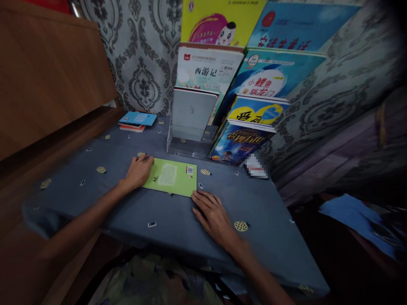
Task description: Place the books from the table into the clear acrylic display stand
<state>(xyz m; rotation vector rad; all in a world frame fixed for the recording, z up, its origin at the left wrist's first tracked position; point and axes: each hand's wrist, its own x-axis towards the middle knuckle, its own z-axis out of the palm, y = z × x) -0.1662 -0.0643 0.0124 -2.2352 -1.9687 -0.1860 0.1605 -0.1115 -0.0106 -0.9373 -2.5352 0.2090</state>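
A light green book lies flat on the table, its barcode at the far right corner and a pale text panel on its cover. My left hand is closed on the book's left end, with the fingers curled at its far left corner. At the near right corner, my right hand rests palm down on the cloth, fingers stretched out and the fingertips touching the book. Beyond the book stands a clear acrylic book rack, holding a grey-white book and a dark blue book among several others.
A blue-grey tablecloth with pineapple prints covers the table. A small stack of books lies at the back left, beside a wooden cabinet. A blurred white item sits near the right edge. Patterned wallpaper rises behind.
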